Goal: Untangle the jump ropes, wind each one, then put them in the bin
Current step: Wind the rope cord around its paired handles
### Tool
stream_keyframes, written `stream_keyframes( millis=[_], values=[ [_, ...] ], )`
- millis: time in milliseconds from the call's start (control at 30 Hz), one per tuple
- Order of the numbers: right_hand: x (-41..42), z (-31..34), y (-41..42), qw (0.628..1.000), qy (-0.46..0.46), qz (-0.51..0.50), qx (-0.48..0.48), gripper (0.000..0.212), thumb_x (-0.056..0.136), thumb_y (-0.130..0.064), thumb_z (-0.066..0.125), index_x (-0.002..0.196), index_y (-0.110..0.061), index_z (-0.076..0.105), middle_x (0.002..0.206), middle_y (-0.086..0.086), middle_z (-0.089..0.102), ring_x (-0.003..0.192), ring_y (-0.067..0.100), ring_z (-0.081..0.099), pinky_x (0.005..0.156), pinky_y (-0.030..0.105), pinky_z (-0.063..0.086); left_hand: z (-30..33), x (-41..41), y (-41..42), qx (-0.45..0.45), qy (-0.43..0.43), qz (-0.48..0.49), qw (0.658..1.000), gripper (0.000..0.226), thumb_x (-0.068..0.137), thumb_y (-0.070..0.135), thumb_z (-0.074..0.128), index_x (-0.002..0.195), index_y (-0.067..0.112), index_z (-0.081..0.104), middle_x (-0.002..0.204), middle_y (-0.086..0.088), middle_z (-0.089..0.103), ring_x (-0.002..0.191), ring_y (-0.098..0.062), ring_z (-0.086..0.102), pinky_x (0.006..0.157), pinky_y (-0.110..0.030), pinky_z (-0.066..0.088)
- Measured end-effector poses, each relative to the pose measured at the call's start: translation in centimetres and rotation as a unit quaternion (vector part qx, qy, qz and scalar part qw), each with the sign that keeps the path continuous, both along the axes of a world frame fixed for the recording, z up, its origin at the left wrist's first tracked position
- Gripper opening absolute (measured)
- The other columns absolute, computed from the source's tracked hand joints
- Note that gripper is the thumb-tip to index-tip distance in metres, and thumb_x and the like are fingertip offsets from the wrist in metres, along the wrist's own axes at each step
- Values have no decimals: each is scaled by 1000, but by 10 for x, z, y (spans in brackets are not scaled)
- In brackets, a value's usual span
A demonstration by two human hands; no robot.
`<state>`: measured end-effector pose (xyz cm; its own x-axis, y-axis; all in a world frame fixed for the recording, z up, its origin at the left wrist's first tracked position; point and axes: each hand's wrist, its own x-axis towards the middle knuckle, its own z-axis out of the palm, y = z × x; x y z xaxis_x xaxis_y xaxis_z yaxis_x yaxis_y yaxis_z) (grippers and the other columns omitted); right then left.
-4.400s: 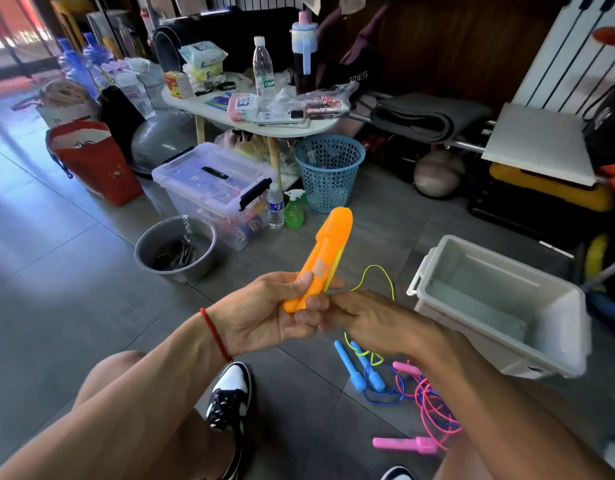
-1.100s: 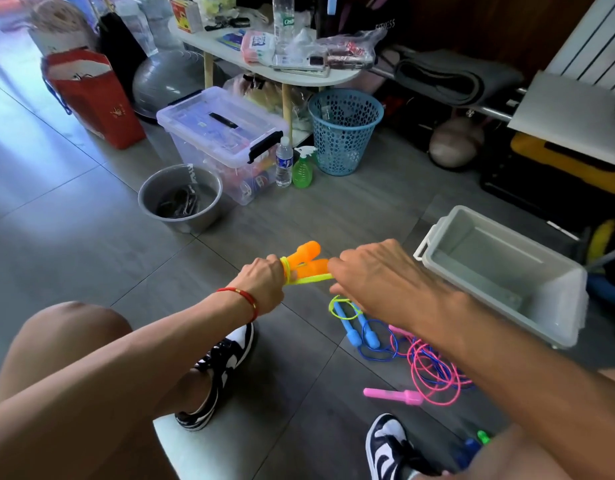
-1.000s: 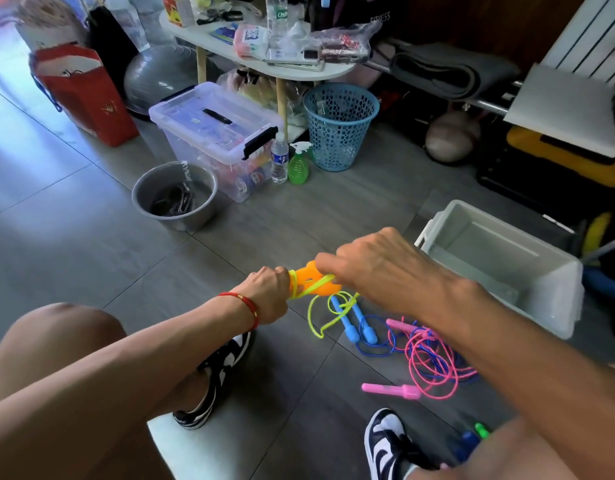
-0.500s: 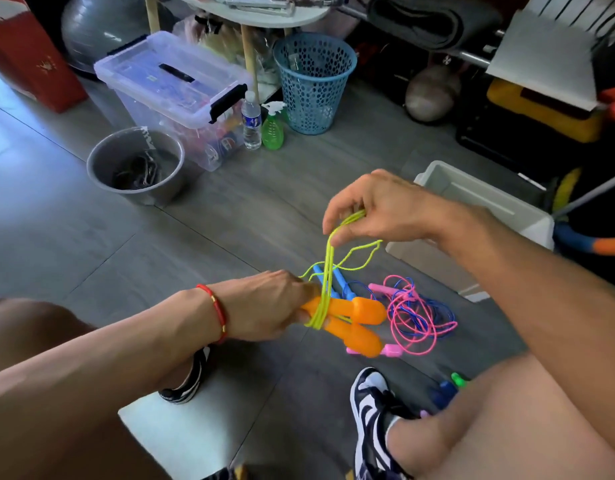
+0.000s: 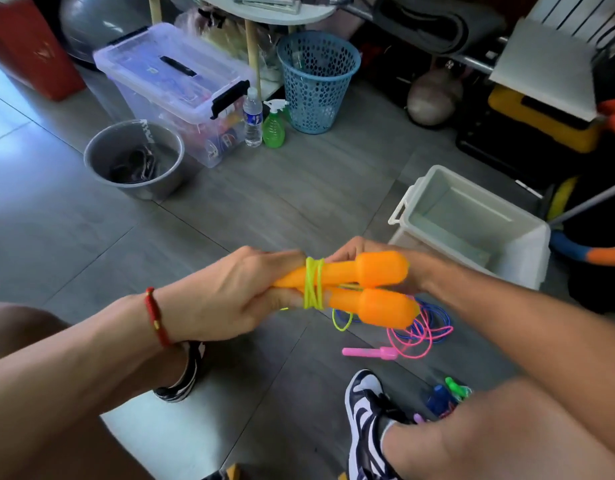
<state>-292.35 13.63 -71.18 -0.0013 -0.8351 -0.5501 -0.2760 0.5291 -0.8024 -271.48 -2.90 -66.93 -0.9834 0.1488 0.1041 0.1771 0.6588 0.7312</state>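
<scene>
Gripping two smooth bulbous orange handles point(image 5: 368, 289) bound by thin yellow-green cord point(image 5: 313, 287), left hand point(image 5: 226, 299) clenched around them, right hand point(image 5: 396, 268) cupped behind, grasp unclear, open-topped white plastic bin point(image 5: 506, 258) just beyond on bare grey floor point(image 5: 281, 195).

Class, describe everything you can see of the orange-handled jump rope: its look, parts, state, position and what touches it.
The orange-handled rope has two smooth, plastic-looking orange handles with bulbous ends, lying side by side and pointing right. A thin yellow-green cord is wound several times around their narrow middles; a loose loop hangs below. It is held above the floor: the left hand grips the narrow ends, the right hand is behind the fat ends, its hold mostly hidden.
</scene>
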Motion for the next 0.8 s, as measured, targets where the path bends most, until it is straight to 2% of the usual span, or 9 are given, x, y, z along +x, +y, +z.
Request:
stream_keyframes(
  millis=[67, 167, 333, 433, 500, 567, 633, 700, 800],
  values=[
    [9, 9, -1, 996, 92, -11, -1, 22, 104, -14, 53, 125, -11, 60, 72, -14, 49, 63, 6, 36, 63, 19, 37, 3, -1, -14, 35, -13, 67, 997, 26, 96, 40, 56, 96, 14, 60, 73, 3, 60, 61, -14, 53, 58, -26, 44],
    [28, 17, -9, 995, -22, -48, -86, 42, 110, -35, 38, 112, -7, 69, 59, -5, 36, 56, 14, 27, 51, 22, 26, -4, -8, -32, 77, -47, 173, 981, 17, 93, 36, 57, 88, 20, 61, 68, 0, 60, 58, -12, 51, 57, -30, 44],
    [40, 6, -18, 965, 233, -44, -108, 18, 106, -40, 46, 101, -25, 53, 67, -26, 57, 61, 0, 51, 60, 19, 37, -22, -15, -36, 117, -101, 284, 946, 23, 85, 37, 54, 76, 17, 62, 68, -15, 59, 57, -18, 50, 61, -33, 43],
    [44, 5, -21, 943, 297, -69, -130, 16, 106, -37, 42, 98, -24, 46, 64, -3, 54, 65, 23, 53, 62, 38, 45, -28, -20, -35, 139, -122, 334, 924, 25, 82, 38, 53, 75, 17, 64, 67, -14, 59, 58, -21, 49, 61, -36, 44],
    [47, 7, -27, 932, 327, -103, -118, 21, 102, -37, 40, 91, -23, 51, 65, 1, 56, 71, 32, 56, 66, 41, 49, -29, -22, -37, 144, -132, 355, 914, 24, 81, 39, 53, 75, 19, 64, 67, -8, 57, 59, -22, 48, 61, -37, 45],
    [50, 14, -32, 927, 333, -131, -115, 26, 100, -32, 42, 82, -22, 59, 68, -2, 58, 77, 27, 58, 70, 37, 47, -30, -25, -39, 130, -134, 368, 911, 21, 83, 37, 55, 75, 20, 64, 67, -6, 58, 59, -23, 49, 62, -38, 47],
    [53, 19, -35, 930, 313, -156, -111, 31, 100, -24, 45, 76, -22, 65, 67, -6, 57, 75, 21, 57, 68, 33, 42, -31, -27, -36, 58, -126, 373, 918, 19, 92, 26, 58, 77, 15, 64, 71, -6, 62, 64, -26, 55, 64, -32, 43],
    [55, 22, -38, 934, 279, -202, -100, 33, 99, -23, 47, 75, -22, 69, 64, -3, 59, 64, 19, 55, 60, 31, 40, -33, -30, -30, -40, -98, 382, 918, 14, 96, 16, 58, 88, 7, 63, 83, -13, 67, 79, -36, 60, 66, -32, 36],
    [63, 24, -40, 934, 187, -289, -95, 33, 99, -21, 46, 81, -17, 74, 54, -9, 51, 49, 10, 42, 51, 28, 33, -36, -34, -23, -92, -61, 394, 913, 10, 97, 14, 58, 91, 7, 53, 93, -22, 67, 89, -45, 60, 66, -34, 31]
  ],
)
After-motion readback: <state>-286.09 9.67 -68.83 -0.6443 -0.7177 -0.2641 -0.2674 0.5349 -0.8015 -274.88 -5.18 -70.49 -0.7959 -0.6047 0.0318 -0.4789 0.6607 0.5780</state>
